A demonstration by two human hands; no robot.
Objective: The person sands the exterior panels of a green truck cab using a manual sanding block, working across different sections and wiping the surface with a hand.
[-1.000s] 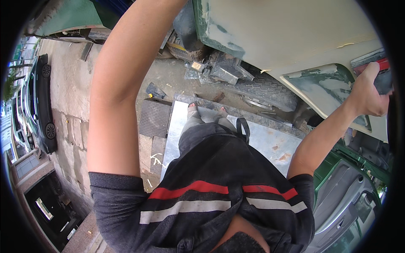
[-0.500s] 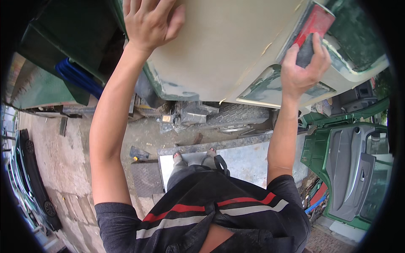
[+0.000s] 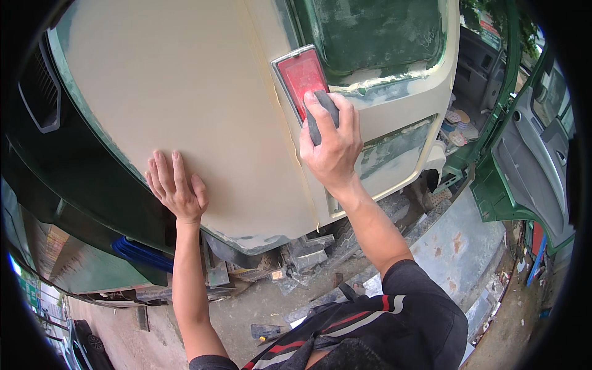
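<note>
A large vehicle body panel [image 3: 185,92] coated in beige filler or primer fills the upper middle of the view. My left hand [image 3: 177,188] lies flat on its lower left part, fingers stretched out, holding nothing. My right hand [image 3: 333,139] is wrapped round the dark grip of a red sanding block [image 3: 301,74]. The block lies tilted against the panel beside a raised yellowish seam line [image 3: 280,117]. Its working face is turned to the panel and hidden. Just right of the block is a recessed dark green window area [image 3: 376,37] with patchy filler round its edge.
A lower recess [image 3: 394,148] sits under the window area. At the right, a green door [image 3: 524,154] stands swung out. Scrap blocks [image 3: 308,253] and a metal sheet [image 3: 456,246] lie below the panel. A blue bundle [image 3: 142,253] hangs at the left, with a parked car [image 3: 86,345] beyond.
My view has tilted up and turned, showing more of the panel. My right hand stays on the sanding block, now beside the seam and window area. The left hand still lies flat on the panel.
</note>
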